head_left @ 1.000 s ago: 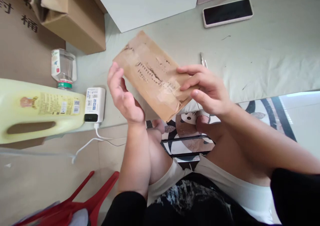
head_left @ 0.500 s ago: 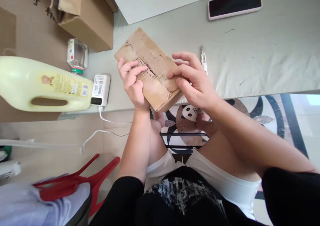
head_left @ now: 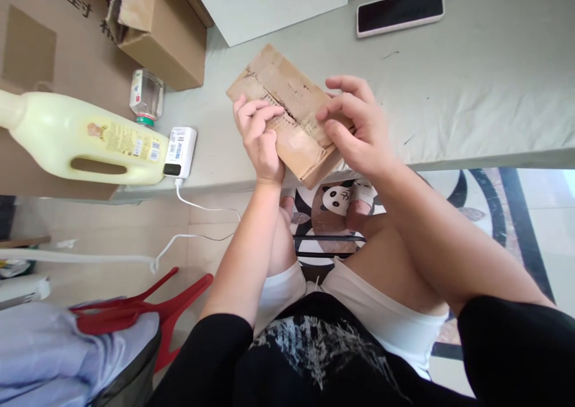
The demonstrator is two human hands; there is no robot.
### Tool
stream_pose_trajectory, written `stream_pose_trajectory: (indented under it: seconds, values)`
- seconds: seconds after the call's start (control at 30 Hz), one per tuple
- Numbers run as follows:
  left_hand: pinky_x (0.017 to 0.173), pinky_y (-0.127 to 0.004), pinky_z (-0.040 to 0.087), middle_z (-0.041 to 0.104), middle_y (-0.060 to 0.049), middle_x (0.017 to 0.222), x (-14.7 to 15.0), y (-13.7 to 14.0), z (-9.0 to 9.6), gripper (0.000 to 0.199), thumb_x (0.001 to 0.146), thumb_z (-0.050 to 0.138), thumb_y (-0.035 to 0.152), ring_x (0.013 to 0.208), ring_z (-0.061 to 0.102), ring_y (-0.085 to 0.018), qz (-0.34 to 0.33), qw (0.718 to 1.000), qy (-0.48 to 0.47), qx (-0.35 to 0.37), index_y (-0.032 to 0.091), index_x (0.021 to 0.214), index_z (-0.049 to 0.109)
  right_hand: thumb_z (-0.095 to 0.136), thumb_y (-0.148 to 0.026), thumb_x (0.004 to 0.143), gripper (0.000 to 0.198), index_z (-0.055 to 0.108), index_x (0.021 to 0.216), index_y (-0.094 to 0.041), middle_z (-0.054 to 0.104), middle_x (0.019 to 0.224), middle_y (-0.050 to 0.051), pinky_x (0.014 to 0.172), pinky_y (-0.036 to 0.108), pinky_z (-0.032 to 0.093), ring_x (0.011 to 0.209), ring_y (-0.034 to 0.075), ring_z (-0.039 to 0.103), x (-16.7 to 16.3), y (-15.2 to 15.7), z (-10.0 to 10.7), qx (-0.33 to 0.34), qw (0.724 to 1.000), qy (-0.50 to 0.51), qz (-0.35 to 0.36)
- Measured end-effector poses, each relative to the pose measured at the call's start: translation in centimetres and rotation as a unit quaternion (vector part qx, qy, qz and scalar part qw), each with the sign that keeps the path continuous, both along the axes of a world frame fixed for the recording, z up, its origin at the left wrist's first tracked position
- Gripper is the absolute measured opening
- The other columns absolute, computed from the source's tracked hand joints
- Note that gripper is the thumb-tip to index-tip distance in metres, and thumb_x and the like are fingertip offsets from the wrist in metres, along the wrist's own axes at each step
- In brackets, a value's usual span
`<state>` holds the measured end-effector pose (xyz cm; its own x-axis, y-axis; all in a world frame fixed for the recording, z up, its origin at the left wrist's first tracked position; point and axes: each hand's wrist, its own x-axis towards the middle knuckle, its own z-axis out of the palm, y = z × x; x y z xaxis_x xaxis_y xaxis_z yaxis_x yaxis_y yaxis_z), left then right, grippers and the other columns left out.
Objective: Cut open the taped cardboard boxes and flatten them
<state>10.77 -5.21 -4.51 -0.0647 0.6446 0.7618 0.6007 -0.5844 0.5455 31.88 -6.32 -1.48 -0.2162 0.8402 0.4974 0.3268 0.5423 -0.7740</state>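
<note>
A worn brown cardboard box (head_left: 287, 104), taped over and torn along its middle seam, is held tilted above the table's front edge. My left hand (head_left: 263, 134) grips its left side, with the fingers spread over the top face and the palm against the edge. At the box's right end, my right hand (head_left: 359, 125) has its fingers bent and its thumb and index finger touching the taped corner. What its other fingers touch behind the box is hidden.
On the left stand a pale yellow jug (head_left: 85, 134), a white power bank (head_left: 180, 152) with a cable, a clear bottle (head_left: 147, 95) and an open carton (head_left: 166, 35). Behind lie a white panel (head_left: 274, 2) and a phone (head_left: 401, 11). A red chair (head_left: 166, 311) is lower left.
The view has shifted, so the box and both hands appear slightly further right and higher. The white pen-like item by my right hand is now out of sight. My grip looks much the same.
</note>
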Motion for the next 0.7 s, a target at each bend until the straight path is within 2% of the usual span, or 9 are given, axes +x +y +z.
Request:
stream_pose_trajectory:
  seconds: [0.17, 0.33, 0.47, 0.57, 0.63, 0.7]
  values:
    - [0.129, -0.055, 0.026, 0.059, -0.008, 0.108, -0.3, -0.5, 0.4, 0.053, 0.094, 0.035, 0.07, 0.129, 0.051, -0.03, -0.011, 1.0, 0.019, -0.009, 0.03, 0.097, 0.069, 0.05, -0.04, 0.099, 0.024, 0.069, 0.097, -0.027, 0.057, 0.14, 0.005, 0.117, 0.05, 0.048, 0.138, 0.028, 0.051, 0.7, -0.3, -0.4, -0.016, 1.0, -0.011, 0.015]
    - [0.129, -0.052, 0.026, 0.059, -0.007, 0.11, -0.7, -0.4, 0.2, 0.054, 0.097, 0.034, 0.07, 0.131, 0.049, -0.027, -0.022, 0.999, 0.031, -0.011, 0.029, 0.1, 0.068, 0.053, -0.042, 0.098, 0.023, 0.07, 0.094, -0.027, 0.059, 0.135, 0.006, 0.115, 0.049, 0.049, 0.135, 0.028, 0.053, 0.4, 0.0, -0.4, -0.021, 1.0, -0.009, 0.01]
    - [0.126, -0.057, 0.028, 0.059, -0.008, 0.11, -0.3, -0.5, 0.2, 0.056, 0.095, 0.033, 0.071, 0.133, 0.046, -0.03, 0.0, 1.0, 0.018, -0.017, 0.028, 0.098, 0.069, 0.052, -0.046, 0.098, 0.026, 0.068, 0.094, -0.026, 0.061, 0.131, 0.006, 0.114, 0.051, 0.049, 0.135, 0.028, 0.054, 0.3, -0.6, -0.1, -0.032, 0.999, 0.0, 0.006]
    - [0.126, -0.058, 0.028, 0.059, -0.008, 0.11, 0.0, -0.6, 0.4, 0.058, 0.095, 0.03, 0.072, 0.133, 0.046, -0.032, -0.021, 0.999, 0.006, -0.025, 0.03, 0.098, 0.07, 0.045, -0.046, 0.1, 0.028, 0.064, 0.109, -0.028, 0.062, 0.131, 0.004, 0.11, 0.051, 0.051, 0.132, 0.026, 0.058, 1.1, -1.6, 0.1, -0.056, 0.998, 0.039, 0.014]
    - [0.127, -0.056, 0.027, 0.059, -0.008, 0.108, 0.1, -0.7, 0.6, 0.055, 0.097, 0.03, 0.068, 0.129, 0.049, -0.031, -0.047, 0.999, -0.004, -0.016, 0.03, 0.098, 0.07, 0.037, -0.043, 0.103, 0.03, 0.057, 0.121, -0.03, 0.062, 0.131, 0.004, 0.103, 0.049, 0.054, 0.126, 0.025, 0.062, 1.9, -1.8, 0.0, -0.068, 0.994, 0.08, -0.007]
    - [0.127, -0.055, 0.028, 0.06, -0.008, 0.107, 0.2, -0.8, 0.8, 0.053, 0.098, 0.03, 0.065, 0.126, 0.052, -0.03, -0.06, 0.998, -0.009, -0.01, 0.03, 0.097, 0.07, 0.034, -0.036, 0.102, 0.029, 0.055, 0.12, -0.028, 0.064, 0.125, 0.006, 0.099, 0.048, 0.055, 0.12, 0.024, 0.065, 2.8, -1.3, -0.6, -0.058, 0.99, 0.098, -0.081]
